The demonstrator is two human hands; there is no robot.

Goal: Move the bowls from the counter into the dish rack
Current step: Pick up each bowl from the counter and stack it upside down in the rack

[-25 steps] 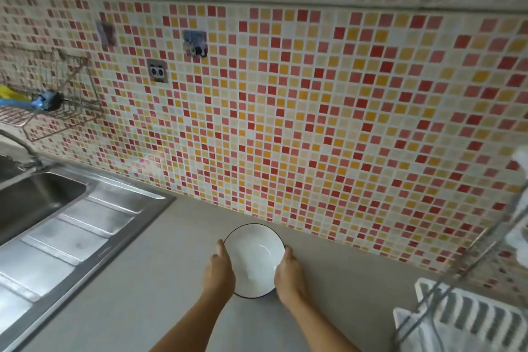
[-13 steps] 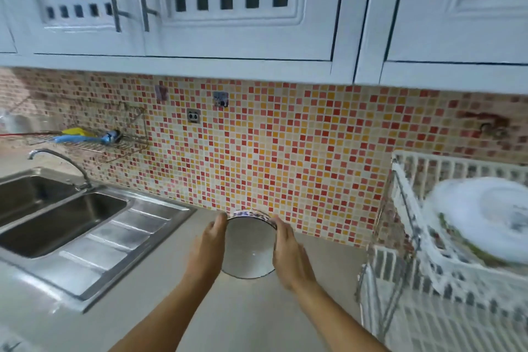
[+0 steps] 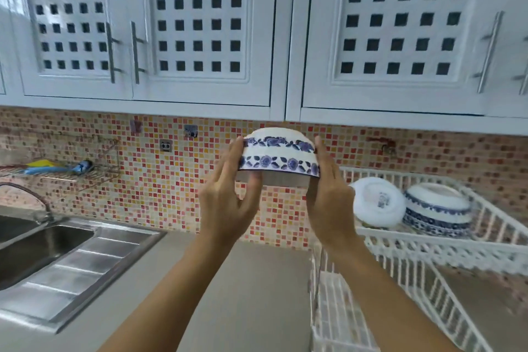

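Note:
I hold a white bowl with two blue flower bands upside down in the air, well above the counter. My left hand presses its left side and my right hand its right side. To the right stands a white two-tier dish rack. Its upper tier holds a white bowl lying on its side and a blue-banded bowl turned upside down.
A steel sink with drainboard and a tap fills the left. A wire wall shelf holds blue and yellow items. White wall cabinets hang close above the held bowl. The mosaic tiled wall is behind.
Both hands lifted the bowl from the counter, turned it upside down and raised it toward the right. The view tilted up, so the cabinets and rack came into sight.

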